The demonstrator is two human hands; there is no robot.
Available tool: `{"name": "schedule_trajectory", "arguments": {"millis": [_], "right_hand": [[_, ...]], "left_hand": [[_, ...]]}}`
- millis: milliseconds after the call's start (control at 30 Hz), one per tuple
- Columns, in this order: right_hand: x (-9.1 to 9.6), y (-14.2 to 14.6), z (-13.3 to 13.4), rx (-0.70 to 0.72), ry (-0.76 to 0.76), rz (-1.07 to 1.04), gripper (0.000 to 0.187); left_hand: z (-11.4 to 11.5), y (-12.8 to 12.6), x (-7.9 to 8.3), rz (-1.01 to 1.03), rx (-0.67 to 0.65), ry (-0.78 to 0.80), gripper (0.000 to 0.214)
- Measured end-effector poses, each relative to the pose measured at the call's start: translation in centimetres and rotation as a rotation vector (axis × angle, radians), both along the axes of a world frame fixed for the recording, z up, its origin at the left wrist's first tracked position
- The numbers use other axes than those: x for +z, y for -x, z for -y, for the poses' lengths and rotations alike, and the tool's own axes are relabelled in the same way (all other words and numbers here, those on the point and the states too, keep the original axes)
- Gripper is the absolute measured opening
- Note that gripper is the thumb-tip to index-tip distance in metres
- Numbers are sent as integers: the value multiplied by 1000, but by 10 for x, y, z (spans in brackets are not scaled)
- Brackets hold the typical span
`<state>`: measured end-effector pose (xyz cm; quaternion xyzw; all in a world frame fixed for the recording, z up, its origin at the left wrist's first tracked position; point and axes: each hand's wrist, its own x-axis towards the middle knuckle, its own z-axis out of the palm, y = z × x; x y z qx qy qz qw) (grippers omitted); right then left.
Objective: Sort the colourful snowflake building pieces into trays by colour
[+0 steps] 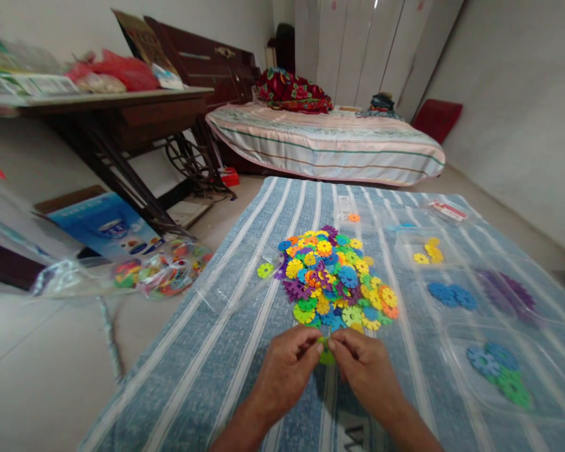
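My left hand (pixel 292 359) and my right hand (pixel 361 359) meet at the near side of the table, fingertips pinched on a green notched plastic disc (pixel 327 355). Whether one disc or two are between the fingers I cannot tell, as the fingertips cover part of it. Just beyond my hands lies a heap of notched discs (pixel 334 276) in yellow, blue, green, orange and purple. A single lime disc (pixel 265 270) rests left of the heap, by a clear plastic bag (pixel 230 289).
Clear trays on the right hold yellow discs (pixel 430 252), blue discs (pixel 452 295), a purple row of discs (pixel 506 292) and a blue-green group (pixel 501 373). A striped cloth (pixel 179 376) covers the table. A sewing-machine table (pixel 136 103) stands left, a bed (pixel 329 141) behind.
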<state>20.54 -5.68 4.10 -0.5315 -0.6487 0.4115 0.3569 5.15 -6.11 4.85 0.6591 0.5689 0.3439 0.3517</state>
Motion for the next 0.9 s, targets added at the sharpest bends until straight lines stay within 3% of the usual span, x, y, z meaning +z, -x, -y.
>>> {"name": "schedule_trajectory", "arguments": {"millis": [100,200,300,400,533,633,767,900], "right_hand": [[1,-8,-2,-21,12,-27,32],[-6,-32,-7,-144,-36,68,34],[-17,-57,-11,-271,-97,260,36],[-24,-68,-9,-253,-119,452,33],[-27,-61,-6,-155,-130,655,28],[-24,-52,-8,-131,-131,787,29],[-18,-45,-13,-104,-120,887,24],[-18,-44,-14,-103,-103,830,19]], "left_hand": [[-2,7,15,-27,-14,8,18],[-16,25,39,-130,52,-101,20],[-46,53,66,-359,148,-253,23],[-83,77,83,-628,217,-226,24],[-121,90,82,-883,160,-49,22],[-134,88,72,-966,77,29,21],[-136,85,62,-1042,96,49,21],[-126,83,62,-1081,185,-82,30]]}}
